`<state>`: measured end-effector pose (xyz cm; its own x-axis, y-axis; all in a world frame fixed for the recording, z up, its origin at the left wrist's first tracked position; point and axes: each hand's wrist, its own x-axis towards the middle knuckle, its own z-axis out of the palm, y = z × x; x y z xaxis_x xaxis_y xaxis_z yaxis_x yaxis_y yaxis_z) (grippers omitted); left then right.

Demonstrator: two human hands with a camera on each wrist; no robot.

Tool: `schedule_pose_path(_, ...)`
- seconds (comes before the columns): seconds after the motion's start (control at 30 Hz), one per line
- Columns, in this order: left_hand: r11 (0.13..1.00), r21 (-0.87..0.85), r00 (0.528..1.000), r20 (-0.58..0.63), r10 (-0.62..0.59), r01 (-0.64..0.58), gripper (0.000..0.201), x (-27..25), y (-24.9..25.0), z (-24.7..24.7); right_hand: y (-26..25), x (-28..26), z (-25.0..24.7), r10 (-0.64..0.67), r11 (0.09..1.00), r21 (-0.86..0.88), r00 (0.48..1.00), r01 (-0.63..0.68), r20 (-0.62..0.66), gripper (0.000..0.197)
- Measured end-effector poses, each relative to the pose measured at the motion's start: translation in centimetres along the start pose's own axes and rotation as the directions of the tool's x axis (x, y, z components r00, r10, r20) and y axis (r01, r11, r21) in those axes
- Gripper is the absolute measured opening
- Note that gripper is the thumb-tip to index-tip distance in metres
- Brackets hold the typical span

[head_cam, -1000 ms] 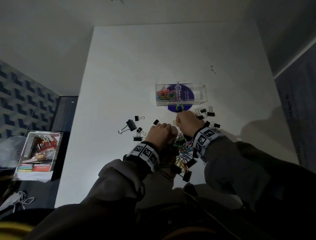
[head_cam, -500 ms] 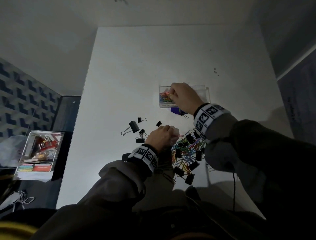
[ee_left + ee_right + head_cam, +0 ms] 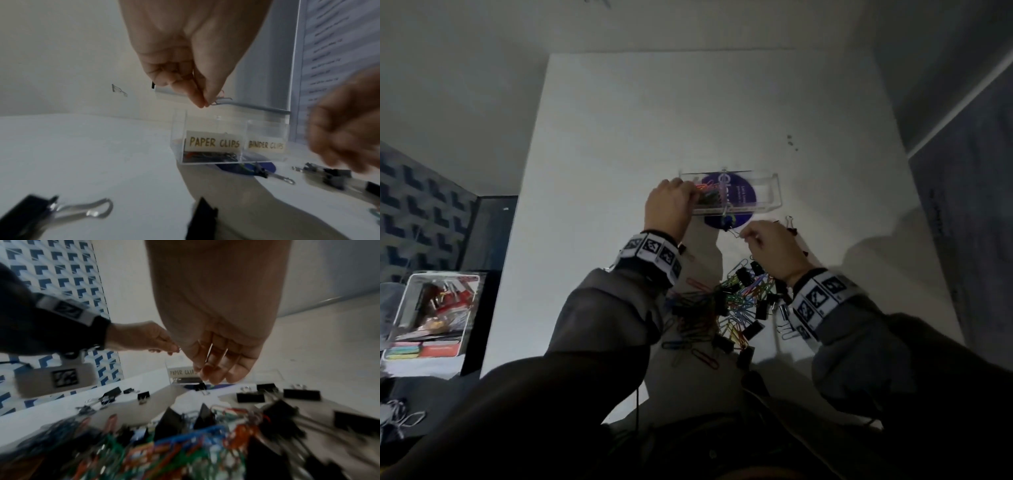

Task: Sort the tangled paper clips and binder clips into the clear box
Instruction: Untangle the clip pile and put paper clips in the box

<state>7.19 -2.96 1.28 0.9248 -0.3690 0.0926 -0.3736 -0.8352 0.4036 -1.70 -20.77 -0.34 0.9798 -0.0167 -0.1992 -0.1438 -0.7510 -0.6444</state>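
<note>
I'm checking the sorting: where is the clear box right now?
In the head view the clear box sits on the white table beyond the clip pile, under the left hand.

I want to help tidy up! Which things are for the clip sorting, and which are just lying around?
For the job:
- clear box with two labelled sides
- tangled pile of clips
- paper clip pinched in the left hand
- loose binder clips
- right hand

Just lying about:
- tray of odds and ends off the table
- purple disc under the box

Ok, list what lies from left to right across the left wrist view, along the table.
Binder clip → PAPER CLIPS label → BINDER CLIPS label → right hand.
</note>
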Motion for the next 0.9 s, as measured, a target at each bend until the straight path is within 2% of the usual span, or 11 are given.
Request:
schedule_pose_path(0.1,0.998,0.070,0.996,0.092,-0.003,-0.003,0.026,1.2,0.2,0.6,1.3,-1.4,0.7,0.035,0.999,-0.003,0.998,-0.034,0.058,0.019)
schedule_pose_path(0.17,0.995,0.097,0.993,0.119,0.022,-0.034,0.022,1.0,0.1,1.0,1.7,-2.2,1.0,0.015,0.999,-0.038,0.994,-0.011,0.111,0.017)
schedule_pose_path(0.27,0.994,0.064,0.995,0.050,0.090,-0.093,0.016,-0.5,0.8,1.4,2.0,-3.2,1.3,-0.044,0.988,-0.140,0.982,0.071,0.182,0.023)
schedule_pose_path(0.33,0.977,0.018,0.976,0.047,0.210,-0.211,0.013,-2.7,1.6,1.9,1.9,-3.5,1.4,-0.060,0.978,-0.184,0.977,0.098,0.205,0.027)
schedule_pose_path(0.4,0.963,-0.024,0.936,0.229,0.265,-0.267,0.016,-5.3,2.5,2.6,1.7,-3.6,1.3,-0.077,0.968,-0.218,0.974,0.124,0.215,0.030)
schedule_pose_path(0.47,0.971,-0.009,0.884,0.410,0.223,-0.240,0.022,-7.6,3.1,3.4,1.4,-3.9,1.1,-0.083,0.954,-0.262,0.969,0.145,0.234,0.033)
schedule_pose_path(0.53,0.977,0.025,0.870,0.460,0.177,-0.212,0.029,-9.0,3.3,4.2,1.2,-4.2,1.1,-0.079,0.925,-0.335,0.956,0.176,0.283,0.037)
schedule_pose_path(0.6,0.986,0.017,0.880,0.452,0.142,-0.168,0.032,-9.8,3.6,4.7,1.1,-4.4,1.2,-0.055,0.911,-0.373,0.948,0.176,0.314,0.039)
schedule_pose_path(0.67,0.986,0.026,0.892,0.430,0.138,-0.165,0.031,-10.0,3.7,4.9,1.2,-4.5,1.1,-0.045,0.934,-0.328,0.955,0.145,0.294,0.038)
schedule_pose_path(0.77,0.986,0.039,0.894,0.429,0.130,-0.162,0.028,-10.2,3.8,5.0,1.5,-4.7,0.0,0.001,0.993,-0.113,0.980,0.022,0.197,0.032)
schedule_pose_path(0.9,0.996,-0.066,0.908,0.409,0.089,-0.068,0.020,-10.4,3.6,4.9,3.0,-4.5,-2.9,0.110,0.987,0.116,0.993,-0.113,0.037,0.032)
